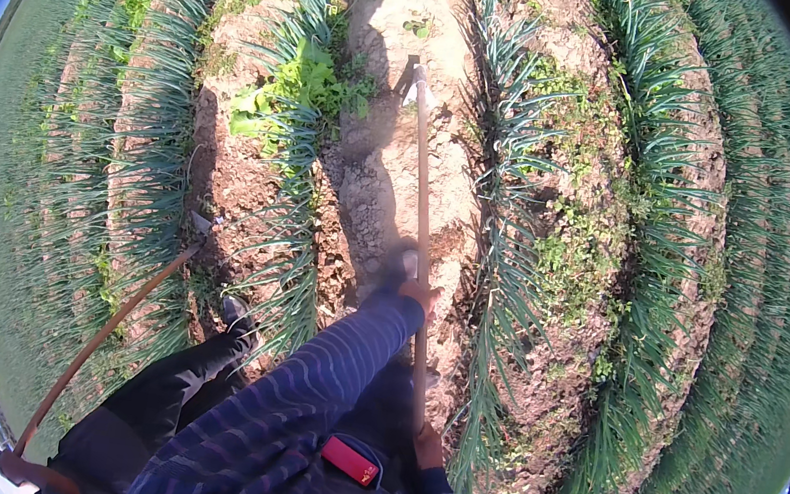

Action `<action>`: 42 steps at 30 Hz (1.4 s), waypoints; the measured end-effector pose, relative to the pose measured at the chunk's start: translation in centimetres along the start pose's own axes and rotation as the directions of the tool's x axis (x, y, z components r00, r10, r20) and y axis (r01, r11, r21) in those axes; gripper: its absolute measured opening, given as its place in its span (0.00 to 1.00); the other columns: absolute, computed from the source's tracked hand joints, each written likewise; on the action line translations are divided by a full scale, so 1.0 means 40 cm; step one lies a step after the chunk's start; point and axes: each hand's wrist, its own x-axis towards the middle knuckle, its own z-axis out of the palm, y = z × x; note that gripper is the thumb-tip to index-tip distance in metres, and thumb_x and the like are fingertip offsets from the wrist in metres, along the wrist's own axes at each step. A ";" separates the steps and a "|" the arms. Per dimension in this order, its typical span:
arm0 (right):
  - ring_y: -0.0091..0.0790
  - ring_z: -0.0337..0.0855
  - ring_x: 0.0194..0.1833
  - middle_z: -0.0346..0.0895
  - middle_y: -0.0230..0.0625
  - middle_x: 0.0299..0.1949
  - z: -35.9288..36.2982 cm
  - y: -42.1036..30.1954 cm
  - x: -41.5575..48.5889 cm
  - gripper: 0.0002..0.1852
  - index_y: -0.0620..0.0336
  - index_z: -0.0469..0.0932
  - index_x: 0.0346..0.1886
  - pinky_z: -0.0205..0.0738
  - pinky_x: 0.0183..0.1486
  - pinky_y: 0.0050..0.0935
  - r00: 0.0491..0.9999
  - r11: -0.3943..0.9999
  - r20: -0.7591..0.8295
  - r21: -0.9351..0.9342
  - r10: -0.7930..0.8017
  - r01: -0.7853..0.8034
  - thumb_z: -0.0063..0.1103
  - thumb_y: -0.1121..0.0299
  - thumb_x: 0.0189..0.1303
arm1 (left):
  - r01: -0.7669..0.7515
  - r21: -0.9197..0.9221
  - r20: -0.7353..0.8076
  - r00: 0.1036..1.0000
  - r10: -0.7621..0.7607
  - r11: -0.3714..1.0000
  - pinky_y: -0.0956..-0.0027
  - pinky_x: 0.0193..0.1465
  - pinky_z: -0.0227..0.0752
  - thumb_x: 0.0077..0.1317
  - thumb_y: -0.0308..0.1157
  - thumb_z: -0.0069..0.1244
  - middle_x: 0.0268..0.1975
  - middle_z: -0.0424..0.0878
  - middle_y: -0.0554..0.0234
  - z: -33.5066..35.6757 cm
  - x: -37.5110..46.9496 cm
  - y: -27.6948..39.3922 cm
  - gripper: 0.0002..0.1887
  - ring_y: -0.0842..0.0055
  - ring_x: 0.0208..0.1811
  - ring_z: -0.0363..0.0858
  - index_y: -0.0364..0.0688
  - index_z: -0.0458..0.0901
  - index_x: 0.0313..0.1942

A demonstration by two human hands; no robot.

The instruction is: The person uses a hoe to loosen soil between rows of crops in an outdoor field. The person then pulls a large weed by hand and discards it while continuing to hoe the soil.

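Note:
A long-handled hoe with a wooden shaft slants up the furrow between two rows of green onion plants. Its metal head is at the soil, partly lost in glare. My left hand grips the shaft partway down, at the end of a striped blue sleeve. Lower and near my body, my right hand is closed around the shaft close to its end. A red pouch or box lies against my waist. One shoe shows beside the shaft.
At left, a co-worker in dark trousers holds another hoe, its head by the neighbouring row. A leafy light-green weed grows in the row left of my hoe. Low weeds cover the soil at right. More onion rows curve away on both sides.

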 end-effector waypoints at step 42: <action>0.58 0.78 0.37 0.78 0.55 0.30 0.067 0.193 -0.225 0.18 0.60 0.73 0.38 0.72 0.39 0.51 0.992 0.984 -0.010 0.130 0.125 -0.123 0.60 0.56 0.51 | 0.227 -0.121 0.241 0.951 -0.194 0.966 0.64 0.16 0.68 0.60 0.38 0.56 0.16 0.69 0.63 0.037 -0.034 -0.181 0.14 0.73 0.13 0.68 0.41 0.71 0.25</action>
